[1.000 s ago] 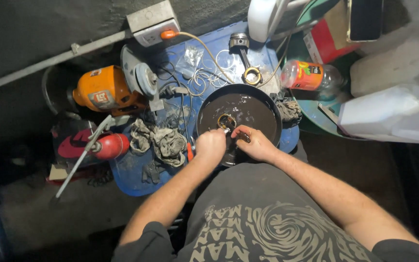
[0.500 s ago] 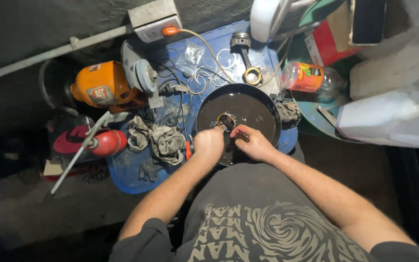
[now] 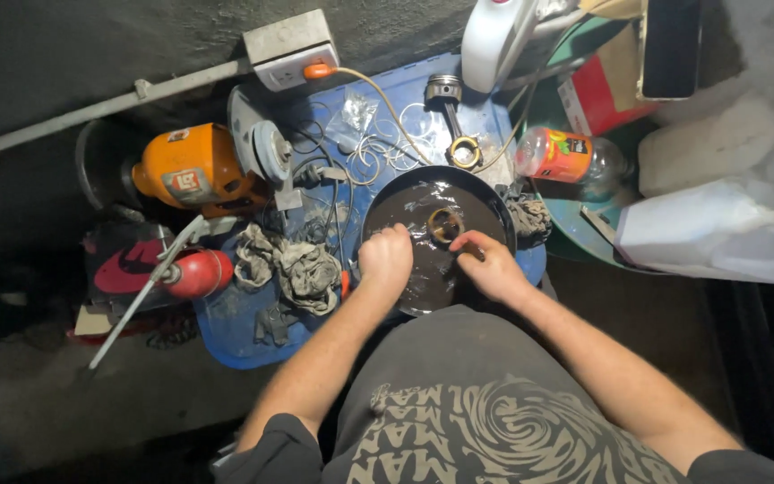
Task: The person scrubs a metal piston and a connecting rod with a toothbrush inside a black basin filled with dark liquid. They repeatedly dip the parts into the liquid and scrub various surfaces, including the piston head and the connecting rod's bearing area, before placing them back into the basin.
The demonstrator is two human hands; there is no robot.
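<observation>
- A small round metal ring part [image 3: 445, 225] sits in dark oily liquid near the middle of a round black metal pan [image 3: 494, 211].
- The pan rests on the right part of a blue plastic drum top [image 3: 244, 332] that serves as the counter, directly in front of the person.
- The left hand [image 3: 387, 260] is curled into a loose fist over the pan's left side, knuckles up, just beside the ring part; whether it grips anything cannot be told.
- The right hand [image 3: 492, 265] lies over the pan's lower right, fingers bent, with the fingertips [image 3: 460, 242] close to the ring part; contact cannot be made out.
- Behind the pan, touching its far rim, lies a grey metal piston with a connecting rod [image 3: 449, 112].
- Thin wire rings and a clear plastic bag [image 3: 369, 134] lie to the left of the piston.
- Crumpled grey rags [image 3: 293, 264] lie left of the pan, another dirty rag [image 3: 528, 217] at its right edge.
- An orange bench grinder [image 3: 194, 168] stands at the far left of the drum top.
- A red cylinder with a metal handle [image 3: 197, 273] lies below the grinder.
- A plastic bottle with an orange label [image 3: 571, 157] lies right of the pan, and a white plastic canister [image 3: 718, 229] lies further right.
</observation>
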